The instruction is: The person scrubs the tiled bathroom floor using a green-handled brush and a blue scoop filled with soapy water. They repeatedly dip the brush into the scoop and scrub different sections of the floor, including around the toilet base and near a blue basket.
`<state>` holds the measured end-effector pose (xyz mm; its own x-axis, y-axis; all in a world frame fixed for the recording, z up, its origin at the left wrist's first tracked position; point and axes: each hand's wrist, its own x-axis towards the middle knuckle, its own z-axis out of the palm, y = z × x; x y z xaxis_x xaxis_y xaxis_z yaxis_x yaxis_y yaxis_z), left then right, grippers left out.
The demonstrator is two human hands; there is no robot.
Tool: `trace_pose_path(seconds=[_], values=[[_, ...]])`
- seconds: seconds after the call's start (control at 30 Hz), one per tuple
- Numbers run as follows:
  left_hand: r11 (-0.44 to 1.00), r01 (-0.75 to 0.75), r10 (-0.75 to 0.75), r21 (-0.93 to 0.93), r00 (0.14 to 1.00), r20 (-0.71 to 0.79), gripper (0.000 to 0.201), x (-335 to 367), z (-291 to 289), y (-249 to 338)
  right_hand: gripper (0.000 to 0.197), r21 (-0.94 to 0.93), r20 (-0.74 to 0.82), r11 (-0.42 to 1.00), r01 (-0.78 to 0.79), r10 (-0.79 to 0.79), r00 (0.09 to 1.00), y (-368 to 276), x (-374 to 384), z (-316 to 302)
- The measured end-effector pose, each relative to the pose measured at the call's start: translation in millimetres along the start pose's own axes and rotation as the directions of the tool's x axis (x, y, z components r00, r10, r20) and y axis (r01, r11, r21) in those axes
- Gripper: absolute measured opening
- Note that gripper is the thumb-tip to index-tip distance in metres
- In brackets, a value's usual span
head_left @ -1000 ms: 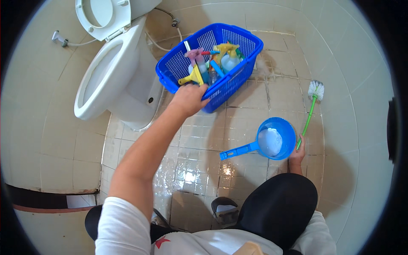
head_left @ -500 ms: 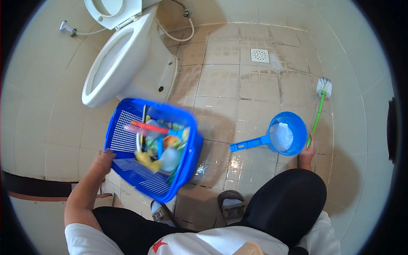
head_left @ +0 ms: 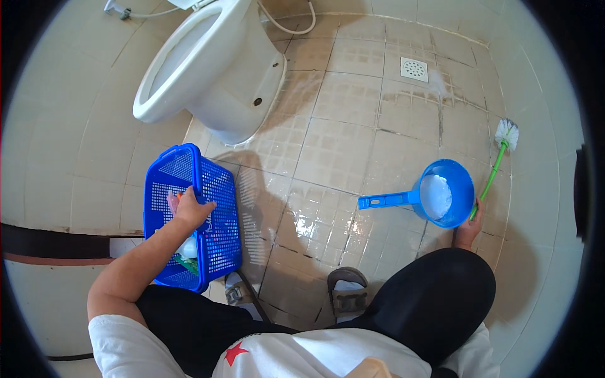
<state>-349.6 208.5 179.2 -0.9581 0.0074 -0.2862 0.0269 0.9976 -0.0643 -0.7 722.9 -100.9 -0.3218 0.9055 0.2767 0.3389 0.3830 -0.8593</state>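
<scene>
My left hand (head_left: 194,210) grips the inner rim of a blue plastic basket (head_left: 220,230), its thumb over the outer side. The basket stands tilted beside my left foot; my forearm hides much of its contents, though white and green pieces show. At the right, my right hand (head_left: 467,230) is closed round the lower end of a toilet brush's green handle (head_left: 494,171). The white bristle head (head_left: 507,134) points away from me, near the right wall. Just left of that hand sits a blue dipper (head_left: 466,189) with whitish suds inside, its handle pointing left; it partly covers my fingers.
A white toilet (head_left: 242,88) stands at the far left with a hose behind it. A square floor drain (head_left: 414,70) lies near the back wall. The tiled floor (head_left: 328,201) looks wet and shiny. My sandalled feet (head_left: 348,296) are at the near side.
The basket has moved left and turned, its perforated outer side now facing right. My left hand has shifted from its left edge to its right rim. My right hand still holds the brush.
</scene>
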Motion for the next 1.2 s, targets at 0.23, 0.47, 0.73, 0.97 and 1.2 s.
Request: trace_pose_path(seconds=[0.23,0.47,0.73,0.97,1.2], values=[[0.986,-0.152,0.163,0.063,0.950,-0.266,0.037,21,25,-18,0.040,0.046,-0.003,0.999,0.005,-0.005,1.000,12,2,-3],[0.908,-0.323,0.411,0.267,0.813,-0.413,0.036,124,-6,-82,0.046,0.202,0.042,0.979,-0.016,0.007,0.999,13,-6,8],[0.696,-0.430,0.623,0.575,0.760,-0.185,0.017,94,-21,29,0.042,-0.015,0.017,1.000,0.024,-0.024,1.000,-13,-5,12],[0.215,-0.857,0.944,-0.468,0.306,-0.127,0.056,-23,69,236,0.039,-0.079,0.001,0.993,0.086,-0.086,0.996,11,-3,3],[0.550,-0.414,0.830,-0.725,0.179,0.527,0.040,-53,128,321,0.051,0.336,0.244,0.851,-0.405,0.336,0.910,-14,18,-18]])
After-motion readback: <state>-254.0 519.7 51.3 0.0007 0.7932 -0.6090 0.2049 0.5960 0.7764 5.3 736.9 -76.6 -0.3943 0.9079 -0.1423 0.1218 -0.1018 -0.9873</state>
